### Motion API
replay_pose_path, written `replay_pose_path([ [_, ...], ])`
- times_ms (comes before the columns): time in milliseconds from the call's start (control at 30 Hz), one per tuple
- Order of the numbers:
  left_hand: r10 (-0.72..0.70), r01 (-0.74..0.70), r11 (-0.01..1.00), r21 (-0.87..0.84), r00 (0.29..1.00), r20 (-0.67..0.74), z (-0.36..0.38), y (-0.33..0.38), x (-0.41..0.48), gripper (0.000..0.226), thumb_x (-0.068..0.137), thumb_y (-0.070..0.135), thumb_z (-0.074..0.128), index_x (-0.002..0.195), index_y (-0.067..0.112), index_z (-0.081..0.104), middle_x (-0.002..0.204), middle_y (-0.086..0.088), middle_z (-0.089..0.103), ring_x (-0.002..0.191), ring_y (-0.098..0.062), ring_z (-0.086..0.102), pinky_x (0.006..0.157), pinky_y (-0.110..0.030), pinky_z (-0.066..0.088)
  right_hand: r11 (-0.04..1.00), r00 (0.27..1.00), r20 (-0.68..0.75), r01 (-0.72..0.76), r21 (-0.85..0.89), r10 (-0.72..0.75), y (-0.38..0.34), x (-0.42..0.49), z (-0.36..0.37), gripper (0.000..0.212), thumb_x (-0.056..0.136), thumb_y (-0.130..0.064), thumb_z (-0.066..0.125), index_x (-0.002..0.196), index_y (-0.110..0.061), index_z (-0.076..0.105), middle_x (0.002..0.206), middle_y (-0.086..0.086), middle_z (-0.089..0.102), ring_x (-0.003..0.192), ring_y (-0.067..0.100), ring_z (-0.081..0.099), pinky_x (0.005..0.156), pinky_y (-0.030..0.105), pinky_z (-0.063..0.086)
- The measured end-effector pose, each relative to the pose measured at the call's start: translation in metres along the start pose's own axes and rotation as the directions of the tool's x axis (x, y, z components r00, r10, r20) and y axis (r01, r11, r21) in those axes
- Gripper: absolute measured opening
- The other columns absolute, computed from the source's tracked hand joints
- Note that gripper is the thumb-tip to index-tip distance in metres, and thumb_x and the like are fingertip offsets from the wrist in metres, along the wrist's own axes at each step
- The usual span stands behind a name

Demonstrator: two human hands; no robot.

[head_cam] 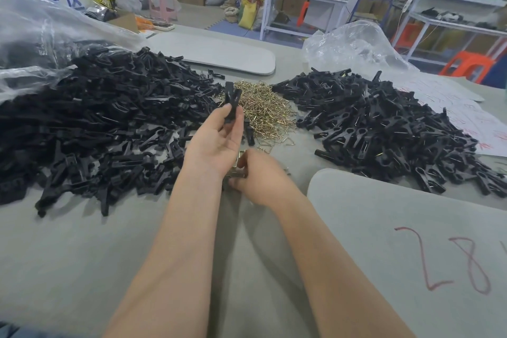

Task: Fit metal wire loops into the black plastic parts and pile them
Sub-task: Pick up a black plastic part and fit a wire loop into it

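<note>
I have the left hand [219, 143] raised over the near edge of the wire heap [263, 110], thumb and fingertips pinched on one black part [232, 101]. The part stands nearly upright, its long axis running up and away from the palm, forked end on top. The right hand [259, 178] sits lower and closer to me, just beside the left wrist, down near the table [82, 255]. Its fingers are curled around a few brassy loops [241, 157].

So the loop has to travel up and away to reach the part, and the right hand is the one placed to bring it. I judge the part's lower end is where the two must meet.

That lower end is buried in the left fingers, so I can't see any slot. The loops are mostly covered by the right hand and the left wrist; I can't tell how many there are or which way they point. The left pile [96, 123] looks unfitted. The right pile [384, 129] shows glints of wire.
</note>
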State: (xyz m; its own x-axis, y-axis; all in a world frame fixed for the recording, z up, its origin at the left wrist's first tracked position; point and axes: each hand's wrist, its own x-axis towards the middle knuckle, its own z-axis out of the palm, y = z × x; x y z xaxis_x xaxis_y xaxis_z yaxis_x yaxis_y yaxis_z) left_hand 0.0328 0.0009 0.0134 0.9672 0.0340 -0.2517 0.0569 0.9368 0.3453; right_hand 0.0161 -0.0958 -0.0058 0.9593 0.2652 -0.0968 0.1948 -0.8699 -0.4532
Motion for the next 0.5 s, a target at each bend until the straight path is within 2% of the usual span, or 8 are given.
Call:
replay_pose_path([
  [133,-0.047,0.048,0.990,0.129,0.999,-0.013,0.001,-0.003,-0.002,0.007,0.091,0.012,0.059,0.094,0.006,0.062,0.083,-0.005,0.062,0.075,-0.007,0.051,0.078,-0.020,0.045,0.998,0.998,-0.028,0.057,0.041,-0.056,0.002,-0.001,-0.001,0.010,0.085,-0.020,0.065,0.086,-0.018,0.055,0.104,0.009,0.065,0.099,0.028,0.059,0.072,0.027,0.038],
  [233,-0.064,0.064,0.996,0.069,0.998,0.010,0.002,-0.002,-0.002,0.009,0.091,0.010,0.058,0.089,0.002,0.063,0.083,-0.008,0.063,0.078,-0.010,0.056,0.080,-0.020,0.051,0.992,0.993,-0.074,0.100,0.073,-0.094,0.006,0.000,-0.001,0.010,0.085,-0.017,0.064,0.095,-0.014,0.063,0.102,0.006,0.067,0.097,0.024,0.060,0.073,0.027,0.040],
  [300,-0.084,0.082,0.995,0.048,0.996,0.043,0.003,-0.002,-0.002,0.009,0.090,0.009,0.059,0.090,0.000,0.063,0.082,-0.009,0.063,0.078,-0.013,0.059,0.080,-0.022,0.054,0.985,0.992,-0.099,0.095,0.145,-0.081,0.011,0.001,-0.004,0.008,0.086,-0.014,0.062,0.094,-0.015,0.063,0.089,0.005,0.067,0.084,0.023,0.062,0.072,0.029,0.045],
  [333,-0.090,0.087,0.995,0.052,0.994,0.055,0.003,-0.002,-0.002,0.009,0.089,0.008,0.059,0.091,0.000,0.063,0.080,-0.009,0.064,0.077,-0.013,0.060,0.079,-0.023,0.055,0.966,0.991,-0.124,0.076,0.248,-0.046,0.014,0.001,-0.007,0.004,0.087,-0.012,0.061,0.089,-0.016,0.061,0.080,0.004,0.064,0.072,0.020,0.061,0.068,0.032,0.048],
  [367,-0.088,0.084,0.994,0.072,0.994,0.060,0.003,-0.002,-0.002,0.008,0.089,0.007,0.060,0.090,0.000,0.062,0.078,-0.009,0.064,0.076,-0.013,0.061,0.078,-0.023,0.055,0.920,0.986,-0.166,0.062,0.387,0.003,0.017,0.000,-0.012,0.009,0.088,-0.010,0.060,0.084,-0.017,0.057,0.072,0.002,0.061,0.061,0.017,0.060,0.064,0.032,0.051],
  [433,-0.043,0.032,0.984,0.178,0.997,0.059,0.003,-0.006,-0.001,0.006,0.089,0.006,0.060,0.085,0.002,0.062,0.074,-0.006,0.066,0.072,-0.011,0.061,0.072,-0.020,0.057,0.713,0.966,-0.234,0.089,0.695,0.107,0.028,-0.001,-0.025,0.013,0.090,-0.003,0.059,0.084,-0.015,0.057,0.070,0.005,0.061,0.052,0.010,0.061,0.059,0.028,0.055],
  [467,0.013,-0.029,0.955,0.294,0.998,0.057,0.004,-0.008,-0.001,0.005,0.088,0.005,0.061,0.084,0.004,0.063,0.074,-0.004,0.066,0.071,-0.010,0.061,0.069,-0.018,0.057,0.581,0.959,-0.246,0.120,0.805,0.142,0.033,-0.002,-0.033,0.011,0.090,-0.001,0.059,0.088,-0.011,0.060,0.073,0.007,0.062,0.053,0.008,0.063,0.060,0.023,0.056],
  [500,0.098,-0.121,0.872,0.474,0.992,0.073,0.004,-0.011,0.000,0.001,0.088,0.007,0.063,0.087,0.007,0.063,0.078,-0.002,0.066,0.071,-0.009,0.061,0.068,-0.017,0.055,0.456,0.954,-0.247,0.147,0.878,0.169,0.038,-0.004,-0.040,0.009,0.090,0.000,0.059,0.091,-0.008,0.062,0.077,0.008,0.064,0.057,0.007,0.065,0.062,0.019,0.055],
])
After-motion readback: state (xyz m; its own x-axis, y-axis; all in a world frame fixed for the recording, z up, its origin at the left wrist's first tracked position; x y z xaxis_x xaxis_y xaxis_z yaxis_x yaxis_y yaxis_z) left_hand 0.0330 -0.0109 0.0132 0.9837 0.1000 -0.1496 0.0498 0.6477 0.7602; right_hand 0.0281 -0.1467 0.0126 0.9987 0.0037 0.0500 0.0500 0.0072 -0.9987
